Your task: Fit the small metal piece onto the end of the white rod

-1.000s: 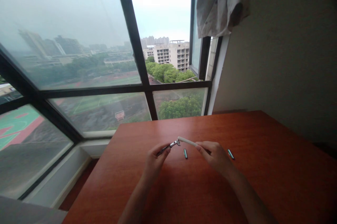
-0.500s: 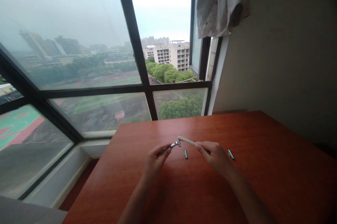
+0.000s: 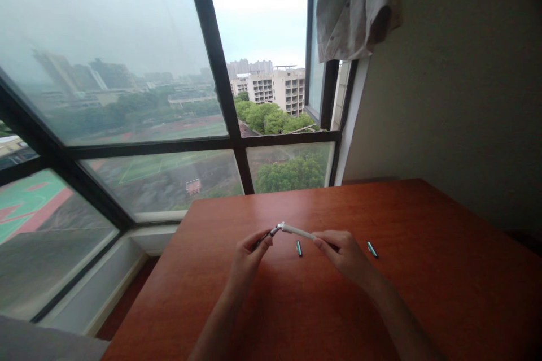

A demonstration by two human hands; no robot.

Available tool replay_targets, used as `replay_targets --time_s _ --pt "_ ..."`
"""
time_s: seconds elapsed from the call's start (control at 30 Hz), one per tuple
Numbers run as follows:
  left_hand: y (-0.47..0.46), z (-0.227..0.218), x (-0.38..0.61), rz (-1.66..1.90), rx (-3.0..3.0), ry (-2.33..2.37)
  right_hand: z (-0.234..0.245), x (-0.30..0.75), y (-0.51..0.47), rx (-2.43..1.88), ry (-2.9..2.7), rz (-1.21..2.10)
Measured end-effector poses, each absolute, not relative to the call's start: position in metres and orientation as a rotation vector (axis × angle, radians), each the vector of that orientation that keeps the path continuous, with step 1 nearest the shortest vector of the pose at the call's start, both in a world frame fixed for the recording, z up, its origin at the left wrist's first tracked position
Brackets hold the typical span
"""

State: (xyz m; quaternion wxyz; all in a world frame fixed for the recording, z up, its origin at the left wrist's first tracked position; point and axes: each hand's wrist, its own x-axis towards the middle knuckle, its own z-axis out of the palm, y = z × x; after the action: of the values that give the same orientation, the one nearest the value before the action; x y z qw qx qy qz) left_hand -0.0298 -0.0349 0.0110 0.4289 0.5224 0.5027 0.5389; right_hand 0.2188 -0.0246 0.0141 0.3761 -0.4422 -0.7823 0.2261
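Note:
My left hand (image 3: 249, 253) is closed around the dark grip of a razor handle (image 3: 276, 230), whose silver neck points up and to the right. From the other side, my right hand (image 3: 341, 249) pinches a slim pale stick (image 3: 298, 231); its exact kind is not clear. The stick's far end meets the razor handle's silver head, and they appear to touch. Below the stick, a small razor cartridge (image 3: 299, 248) with a green strip lies on the table. A second razor cartridge (image 3: 371, 249) lies to the right of my right hand.
The reddish-brown wooden table (image 3: 423, 270) spreads under both hands. Dark-framed windows (image 3: 237, 140) rise beyond its far and left edges, with one pane swung open. A pale garment (image 3: 355, 11) hangs at upper right, beside a plain wall (image 3: 449, 95).
The stick's far end has moved slightly left and down onto the razor handle's head. The silver head has tilted upward. Both cartridges lie where they were.

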Motion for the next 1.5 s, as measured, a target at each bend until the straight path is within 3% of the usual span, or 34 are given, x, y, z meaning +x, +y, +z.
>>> replay_targets --time_s 1.5 --pt "-0.035 0.004 -0.028 1.273 1.420 1.278 0.011 0.221 -0.024 -1.204 -2.016 0.520"
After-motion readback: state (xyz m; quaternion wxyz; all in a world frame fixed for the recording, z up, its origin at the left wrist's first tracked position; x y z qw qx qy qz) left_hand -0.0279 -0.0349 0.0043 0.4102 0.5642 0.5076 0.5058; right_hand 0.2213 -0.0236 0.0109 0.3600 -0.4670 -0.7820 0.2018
